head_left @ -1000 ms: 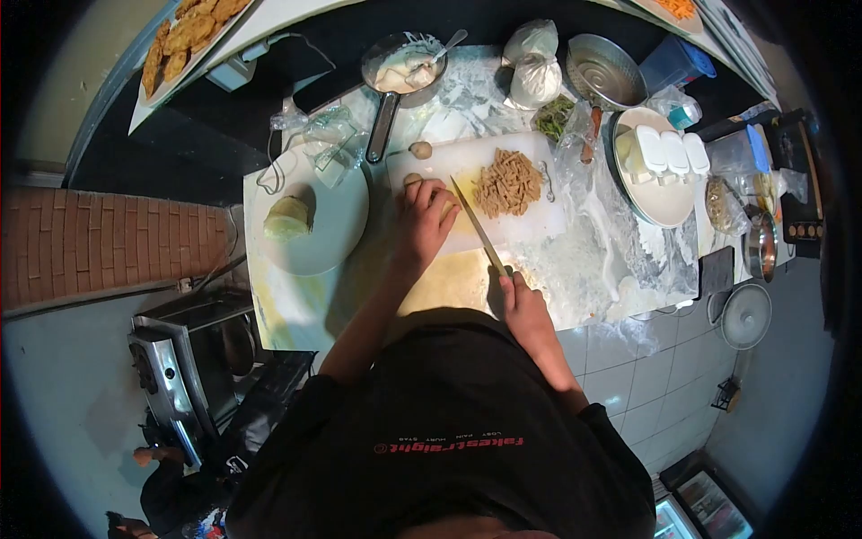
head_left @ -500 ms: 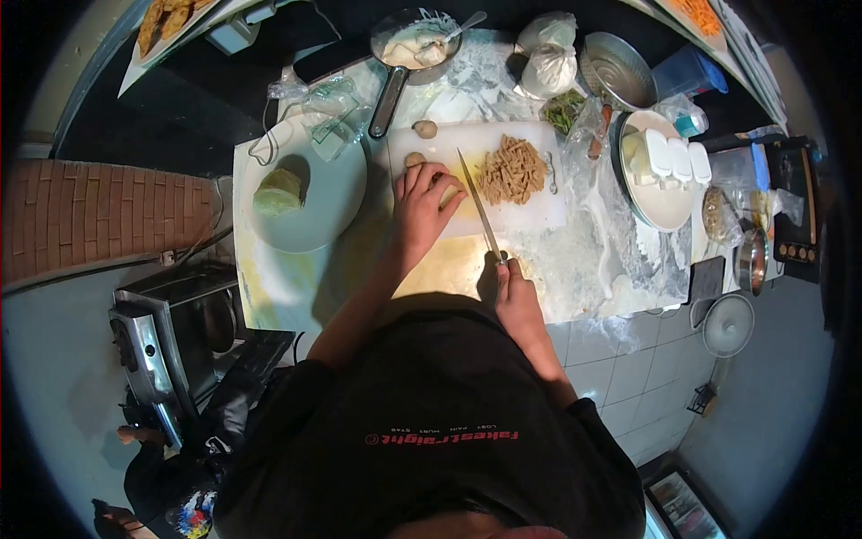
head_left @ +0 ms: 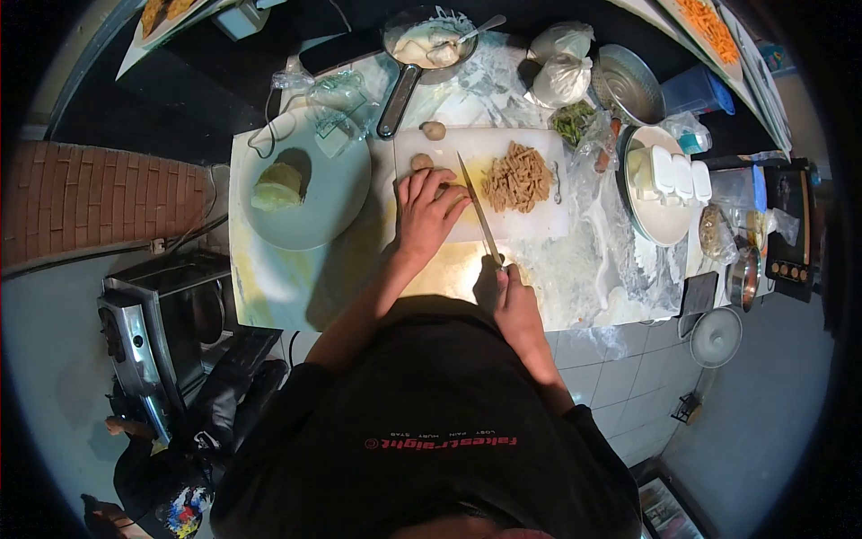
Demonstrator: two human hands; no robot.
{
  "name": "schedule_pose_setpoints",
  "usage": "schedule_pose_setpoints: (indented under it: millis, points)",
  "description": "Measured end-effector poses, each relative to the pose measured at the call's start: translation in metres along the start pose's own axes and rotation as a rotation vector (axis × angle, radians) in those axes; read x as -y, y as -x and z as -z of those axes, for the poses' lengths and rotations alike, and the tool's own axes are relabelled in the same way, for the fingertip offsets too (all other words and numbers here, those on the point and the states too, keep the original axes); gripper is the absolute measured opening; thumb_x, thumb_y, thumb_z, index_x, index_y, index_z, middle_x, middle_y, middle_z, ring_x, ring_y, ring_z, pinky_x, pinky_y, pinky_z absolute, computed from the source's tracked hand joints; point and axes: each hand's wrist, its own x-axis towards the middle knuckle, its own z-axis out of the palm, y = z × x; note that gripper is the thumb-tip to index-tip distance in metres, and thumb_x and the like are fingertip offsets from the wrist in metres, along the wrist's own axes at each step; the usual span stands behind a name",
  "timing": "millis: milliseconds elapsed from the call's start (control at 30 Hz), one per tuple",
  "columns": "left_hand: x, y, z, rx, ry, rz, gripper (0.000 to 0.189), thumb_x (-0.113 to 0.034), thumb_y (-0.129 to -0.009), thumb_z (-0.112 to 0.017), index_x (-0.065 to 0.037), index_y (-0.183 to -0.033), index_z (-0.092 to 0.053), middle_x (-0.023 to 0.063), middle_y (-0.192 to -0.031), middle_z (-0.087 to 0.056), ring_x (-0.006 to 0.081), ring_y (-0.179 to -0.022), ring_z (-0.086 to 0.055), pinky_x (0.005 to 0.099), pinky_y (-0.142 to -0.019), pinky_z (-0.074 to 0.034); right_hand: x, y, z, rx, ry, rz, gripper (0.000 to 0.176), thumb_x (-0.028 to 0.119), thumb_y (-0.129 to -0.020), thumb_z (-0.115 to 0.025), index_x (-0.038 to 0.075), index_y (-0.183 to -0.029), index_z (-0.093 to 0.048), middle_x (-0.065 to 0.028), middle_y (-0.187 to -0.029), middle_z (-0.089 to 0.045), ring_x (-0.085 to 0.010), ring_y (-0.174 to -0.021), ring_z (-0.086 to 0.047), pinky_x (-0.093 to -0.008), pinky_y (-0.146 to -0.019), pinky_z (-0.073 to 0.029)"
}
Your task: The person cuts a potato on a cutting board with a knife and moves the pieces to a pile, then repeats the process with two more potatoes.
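Note:
My right hand [head_left: 517, 305] is closed round the handle of a long kitchen knife [head_left: 479, 208], whose blade points away from me over the white cutting board [head_left: 539, 223]. Fingers curled, my left hand [head_left: 429, 216] presses on the board just left of the blade. A pale brown piece of food [head_left: 459, 190] shows in part under its fingertips; the rest is hidden. Two small round brown balls, perhaps meatballs, lie beyond that hand: one ball [head_left: 421, 162] close to the fingers, another ball [head_left: 434, 131] at the board's far edge. Right of the blade is a heap of brown cut strips [head_left: 518, 178].
At left, a large plate [head_left: 314, 229] bears a cabbage piece [head_left: 278, 187]. A pan [head_left: 429, 45] with creamy mix stands at the back. Tied plastic bags [head_left: 562, 79], a metal bowl [head_left: 627, 85] and a plate with white containers [head_left: 666, 172] stand right. Another person [head_left: 162, 476] is lower left.
The view has shifted slightly. My left fingers now cover more of the food piece and sit closer to the blade. The knife stays in my right hand with little movement.

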Motion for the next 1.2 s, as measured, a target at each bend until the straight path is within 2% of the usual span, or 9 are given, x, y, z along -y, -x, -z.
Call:
schedule_pose_setpoints:
  millis: [133, 367, 567, 633, 767, 867, 1033, 1200]
  points:
    - [0.001, 0.000, -0.001, 0.002, 0.020, -0.004, 0.014, -0.024, -0.080, -0.078, -0.016, -0.091, -0.074, -0.0016, -0.109, -0.062, 0.0218, -0.112, -0.053, 0.0410, -0.098, -0.034, -0.001, -0.003, -0.002, -0.021, 0.006, 0.011, 0.038, 0.031, -0.108, -0.037, -0.004, -0.116, -0.051, -0.0341, -0.073, -0.063, -0.0545, -0.075, -0.062, -0.0603, -0.062, -0.049]
    - [-0.001, -0.005, 0.000, 0.000, 0.055, 0.003, 0.013, -0.022, -0.078, -0.079, -0.014, -0.087, -0.076, -0.0029, -0.105, -0.063, 0.0210, -0.110, -0.053, 0.0396, -0.097, -0.034, 0.000, -0.012, -0.004, 0.017, -0.013, 0.000, 0.040, 0.032, -0.108, -0.036, -0.004, -0.116, -0.050, -0.0339, -0.075, -0.063, -0.0550, -0.076, -0.062, -0.0606, -0.064, -0.050]
    - [0.001, -0.003, -0.001, -0.007, 0.073, -0.013, 0.011, -0.020, -0.078, -0.079, -0.012, -0.086, -0.076, -0.0029, -0.104, -0.063, 0.0214, -0.109, -0.053, 0.0400, -0.097, -0.034, 0.004, -0.018, -0.015, -0.019, 0.091, -0.054, 0.037, 0.035, -0.107, -0.038, 0.000, -0.115, -0.048, -0.0331, -0.075, -0.064, -0.0540, -0.077, -0.063, -0.0596, -0.065, -0.051]
    - [0.003, -0.002, 0.000, 0.001, 0.074, -0.010, 0.011, -0.019, -0.078, -0.079, -0.012, -0.085, -0.075, -0.0027, -0.105, -0.063, 0.0216, -0.109, -0.053, 0.0400, -0.097, -0.034, 0.006, -0.020, -0.019, -0.100, 0.210, -0.002, 0.034, 0.034, -0.106, -0.041, 0.001, -0.114, -0.047, -0.0278, -0.070, -0.066, -0.0488, -0.069, -0.067, -0.0563, -0.058, -0.054]
    - [0.001, -0.003, 0.001, 0.004, 0.066, 0.006, 0.011, -0.019, -0.078, -0.079, -0.011, -0.084, -0.074, -0.0018, -0.106, -0.063, 0.0222, -0.109, -0.053, 0.0400, -0.097, -0.035, 0.001, -0.020, -0.019, -0.162, 0.315, 0.034, 0.033, 0.034, -0.106, -0.042, 0.002, -0.111, -0.048, -0.0250, -0.067, -0.066, -0.0452, -0.063, -0.067, -0.0534, -0.054, -0.054]
    - [0.000, -0.002, 0.002, 0.013, 0.070, -0.012, 0.014, -0.021, -0.080, -0.077, -0.013, -0.090, -0.072, -0.0002, -0.107, -0.061, 0.0234, -0.110, -0.052, 0.0417, -0.096, -0.035, -0.003, -0.016, -0.013, -0.224, 0.398, 0.055, 0.033, 0.036, -0.106, -0.042, 0.004, -0.110, -0.048, -0.0229, -0.063, -0.066, -0.0424, -0.059, -0.067, -0.0510, -0.051, -0.054]
    - [-0.001, -0.004, 0.001, 0.026, 0.052, 0.003, 0.018, -0.022, -0.082, -0.076, -0.013, -0.096, -0.070, 0.0004, -0.108, -0.060, 0.0238, -0.111, -0.052, 0.0418, -0.096, -0.035, -0.009, -0.010, -0.001, -0.241, 0.434, 0.050, 0.032, 0.037, -0.105, -0.044, 0.006, -0.105, -0.049, -0.0216, -0.063, -0.066, -0.0405, -0.056, -0.067, -0.0494, -0.048, -0.053]
    - [0.001, -0.001, -0.001, 0.022, 0.015, -0.018, 0.019, -0.021, -0.083, -0.074, -0.011, -0.098, -0.069, 0.0013, -0.108, -0.060, 0.0242, -0.110, -0.051, 0.0431, -0.098, -0.035, -0.018, -0.005, -0.001, -0.387, 0.522, 0.103, 0.031, 0.038, -0.102, -0.053, 0.008, -0.098, -0.047, -0.0128, -0.069, -0.064, -0.0345, -0.056, -0.067, -0.0447, -0.046, -0.053]
